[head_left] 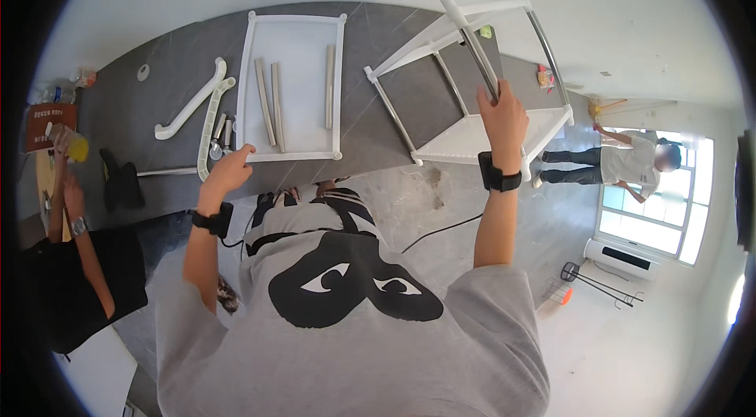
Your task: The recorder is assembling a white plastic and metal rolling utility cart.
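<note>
My right hand (504, 114) is wrapped round a metal tube (476, 51) of a partly assembled white rack. The rack lies on its side at the table's right, with white shelf panels (492, 137) joined by several tubes. My left hand (228, 171) is by the near left corner of a flat white tray-like shelf (291, 155), its fingers partly stretched and nothing visible in them. On that shelf lie three loose metal tubes (277, 106). Caster wheels (216, 148) and a curved white handle (213, 122) are next to my left hand. A second white handle (191, 104) lies farther left.
The grey table (157, 126) bears a black-headed mallet-like tool (122, 181) at left. A co-worker's hands hold a bottle with yellow contents (77, 145) beside a brown box (51, 122). Another person (630, 163) stands at right near a window. A black cable (441, 232) hangs below the table.
</note>
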`<control>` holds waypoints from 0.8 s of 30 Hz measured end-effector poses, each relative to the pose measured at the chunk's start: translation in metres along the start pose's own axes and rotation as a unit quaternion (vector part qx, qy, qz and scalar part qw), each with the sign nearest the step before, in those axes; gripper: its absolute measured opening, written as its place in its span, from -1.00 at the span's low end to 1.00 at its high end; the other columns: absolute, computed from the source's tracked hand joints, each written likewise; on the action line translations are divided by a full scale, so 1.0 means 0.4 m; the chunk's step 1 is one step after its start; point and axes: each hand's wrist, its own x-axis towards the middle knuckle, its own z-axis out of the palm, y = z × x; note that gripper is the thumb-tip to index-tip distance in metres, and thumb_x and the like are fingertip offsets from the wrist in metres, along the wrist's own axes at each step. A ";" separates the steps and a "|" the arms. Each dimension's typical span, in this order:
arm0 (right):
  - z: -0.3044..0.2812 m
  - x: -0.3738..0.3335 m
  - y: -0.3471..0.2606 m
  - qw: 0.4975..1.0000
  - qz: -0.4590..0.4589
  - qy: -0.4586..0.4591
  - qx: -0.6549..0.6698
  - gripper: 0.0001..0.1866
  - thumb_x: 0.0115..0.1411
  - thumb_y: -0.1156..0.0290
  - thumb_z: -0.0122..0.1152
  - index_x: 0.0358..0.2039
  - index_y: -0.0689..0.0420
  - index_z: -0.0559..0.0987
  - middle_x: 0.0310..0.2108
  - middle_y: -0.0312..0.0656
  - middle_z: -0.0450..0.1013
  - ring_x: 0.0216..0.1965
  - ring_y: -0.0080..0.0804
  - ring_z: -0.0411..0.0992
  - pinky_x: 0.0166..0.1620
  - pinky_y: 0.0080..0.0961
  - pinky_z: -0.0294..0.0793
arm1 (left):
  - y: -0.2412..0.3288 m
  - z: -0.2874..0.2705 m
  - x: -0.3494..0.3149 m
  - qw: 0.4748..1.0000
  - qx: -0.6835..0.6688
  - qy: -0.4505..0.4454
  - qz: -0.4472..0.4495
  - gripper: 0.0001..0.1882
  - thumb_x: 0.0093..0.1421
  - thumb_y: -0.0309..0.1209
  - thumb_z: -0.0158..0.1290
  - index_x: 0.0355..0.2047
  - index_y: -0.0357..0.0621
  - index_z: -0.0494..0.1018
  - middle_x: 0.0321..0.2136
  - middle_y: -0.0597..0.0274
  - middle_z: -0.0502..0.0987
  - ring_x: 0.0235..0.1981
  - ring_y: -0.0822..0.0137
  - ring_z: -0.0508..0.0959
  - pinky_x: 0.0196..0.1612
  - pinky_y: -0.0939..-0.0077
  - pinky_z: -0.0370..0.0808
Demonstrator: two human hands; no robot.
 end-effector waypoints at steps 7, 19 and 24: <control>0.026 -0.015 0.035 0.995 -0.028 0.089 -0.035 -0.68 0.19 0.06 0.15 -0.32 0.08 0.54 -0.60 -0.09 0.49 -0.50 -0.02 0.51 -0.45 -0.16 0.43 | 0.022 0.029 -0.033 0.997 0.022 0.066 0.028 -0.60 0.16 -0.35 -0.03 0.02 -0.14 0.36 -0.35 -0.06 0.56 -0.28 -0.03 0.57 -0.21 0.16 0.46; -0.029 -0.104 0.009 0.989 -0.098 0.049 0.097 -0.84 0.04 0.34 0.33 -0.40 0.08 0.53 -0.63 -0.30 0.45 -0.65 -0.38 0.42 -0.53 -0.49 0.35 | 0.352 -0.109 0.075 0.978 -0.037 0.063 0.194 -0.51 0.23 -0.38 0.02 0.17 -0.14 0.26 -0.32 0.13 0.50 -0.36 0.20 0.52 -0.26 0.35 0.45; -0.013 -0.113 0.108 0.989 -0.130 0.034 0.056 -0.82 -0.05 0.40 0.35 -0.48 0.08 0.49 -0.67 -0.30 0.40 -0.68 -0.39 0.38 -0.57 -0.49 0.30 | 0.554 -0.128 0.155 0.897 -0.048 0.196 0.394 -0.20 0.09 -0.24 0.23 0.28 -0.16 0.12 0.10 0.01 0.36 0.06 0.04 0.41 0.12 0.26 0.35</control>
